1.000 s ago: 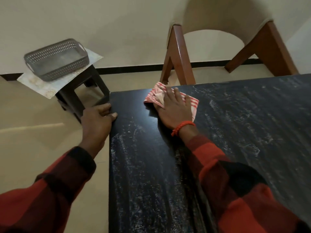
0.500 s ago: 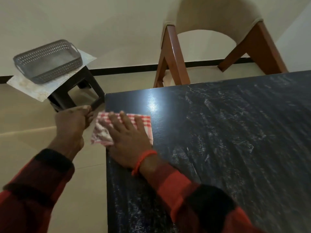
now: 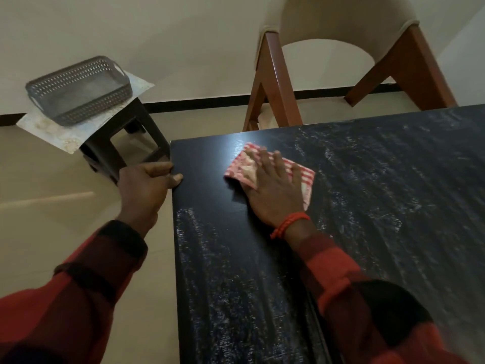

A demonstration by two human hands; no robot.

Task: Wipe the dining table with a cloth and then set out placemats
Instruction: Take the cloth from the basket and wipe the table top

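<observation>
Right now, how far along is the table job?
Still wiping. The right hand presses the cloth flat near the table's far left corner, while the left hand grips its edge. That corner looks glossy; pale streaks cover the rest, so most wiping seems left. No placemats are on the table; the sheet under the basket may be one.

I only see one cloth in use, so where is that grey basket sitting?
In the head view the grey basket sits at upper left, off the table, on a pale mat atop a dark stool beyond the left hand.

Right hand point(image 3: 273, 190) presses cloth point(image 3: 248, 166) on table point(image 3: 393, 193); left hand point(image 3: 145, 183) grips its edge.
</observation>
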